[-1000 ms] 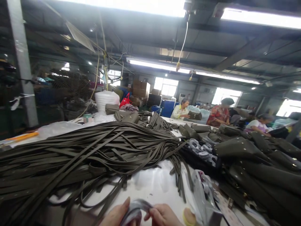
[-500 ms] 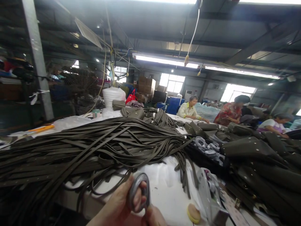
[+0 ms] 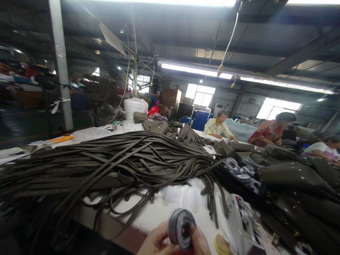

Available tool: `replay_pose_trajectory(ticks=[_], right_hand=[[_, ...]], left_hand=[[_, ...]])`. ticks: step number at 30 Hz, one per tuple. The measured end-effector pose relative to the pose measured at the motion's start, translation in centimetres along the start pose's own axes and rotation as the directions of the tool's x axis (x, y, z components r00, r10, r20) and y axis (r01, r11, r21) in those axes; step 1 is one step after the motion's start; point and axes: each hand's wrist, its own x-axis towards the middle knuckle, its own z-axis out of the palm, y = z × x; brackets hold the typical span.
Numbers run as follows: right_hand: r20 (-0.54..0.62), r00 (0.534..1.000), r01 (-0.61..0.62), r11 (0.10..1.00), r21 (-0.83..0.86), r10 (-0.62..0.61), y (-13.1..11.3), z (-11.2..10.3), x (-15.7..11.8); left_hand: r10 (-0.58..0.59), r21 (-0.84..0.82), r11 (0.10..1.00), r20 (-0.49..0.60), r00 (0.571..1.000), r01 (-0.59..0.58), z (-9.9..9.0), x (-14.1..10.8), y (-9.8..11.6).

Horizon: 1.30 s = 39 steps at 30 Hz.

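Note:
A grey coiled strap [image 3: 174, 226] is held up between my two hands at the bottom middle, its wound edge turned partly toward me. My left hand [image 3: 156, 241] grips it from the left with closed fingers. On the other side, my right hand [image 3: 199, 241] pinches the coil's right edge; part of that hand is cut off by the frame. Beyond them, a wide heap of long dark olive straps [image 3: 127, 159] covers much of the table. Similar wrapped grey coils [image 3: 240, 171] lie in a dark container to the right.
Dark olive bag pieces [image 3: 287, 175] pile up on the right. Close to my right hand are a yellow-rimmed round pad [image 3: 221, 243] and a clear plastic box [image 3: 236, 216]. Across the white table [image 3: 148, 216] several people work. A metal post [image 3: 60, 67] stands at left.
The coil has moved right and turned, showing more of its outer band. My right hand has come up to its right edge. The whole view has shifted somewhat.

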Motion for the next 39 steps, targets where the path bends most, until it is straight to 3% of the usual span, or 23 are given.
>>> replay_pose_trajectory(ticks=[3, 6, 8, 12, 15, 19, 24, 26, 29, 33, 39], right_hand=[[0.011, 0.998, -0.053, 0.986, -0.158, 0.056, 0.4, -1.7, -0.5], [0.122, 0.972, -0.13, 0.893, -0.43, 0.2, 0.5, -3.0, -1.7], [0.211, 0.941, -0.128, 0.853, -0.505, 0.266, 0.5, -3.2, -2.3], [0.411, 0.884, -0.073, 0.935, -0.347, 0.222, 1.4, -2.2, -2.7], [0.416, 0.874, -0.125, 0.943, -0.307, 0.251, 2.5, -1.4, -3.5], [0.41, 0.843, -0.242, 0.927, -0.287, 0.348, 3.9, -1.2, -4.7], [0.454, 0.83, -0.353, 0.935, -0.023, 0.324, 5.1, -1.5, -5.3], [0.471, 0.813, -0.394, 0.919, 0.011, 0.343, 5.7, -1.4, -5.5], [0.519, 0.776, -0.401, 0.915, -0.036, 0.36, 6.6, -1.2, -5.9], [0.584, 0.733, -0.341, 0.931, -0.128, 0.349, 7.2, -1.0, -6.0], [0.55, 0.729, -0.274, 0.909, -0.313, 0.409, 6.9, -0.9, -5.6]], left_hand=[[-0.051, 0.206, 0.977, -0.042, 0.998, 0.058, -1.4, -0.1, -0.2], [-0.158, 0.312, 0.926, -0.185, 0.97, 0.211, -2.1, -0.1, -0.8], [-0.219, 0.383, 0.888, -0.133, 0.967, 0.254, -1.8, 0.0, -1.6], [-0.232, 0.534, 0.83, 0.072, 0.97, 0.159, 0.5, -0.8, -4.0], [-0.231, 0.565, 0.802, -0.009, 0.973, 0.196, 2.3, -2.5, -6.2], [-0.226, 0.379, 0.894, -0.08, 0.971, 0.24, 3.4, -4.4, -8.2], [-0.232, 0.231, 0.94, -0.104, 0.967, 0.251, 3.4, -4.2, -8.4], [-0.26, 0.225, 0.935, -0.085, 0.962, 0.273, 3.1, -4.1, -8.4], [-0.357, 0.295, 0.892, -0.007, 0.934, 0.343, 2.6, -4.3, -8.6], [-0.523, 0.435, 0.779, 0.053, 0.851, 0.452, 2.1, -4.5, -8.9], [-0.453, 0.469, 0.797, 0.051, 0.89, 0.38, 2.6, -4.1, -8.4]])
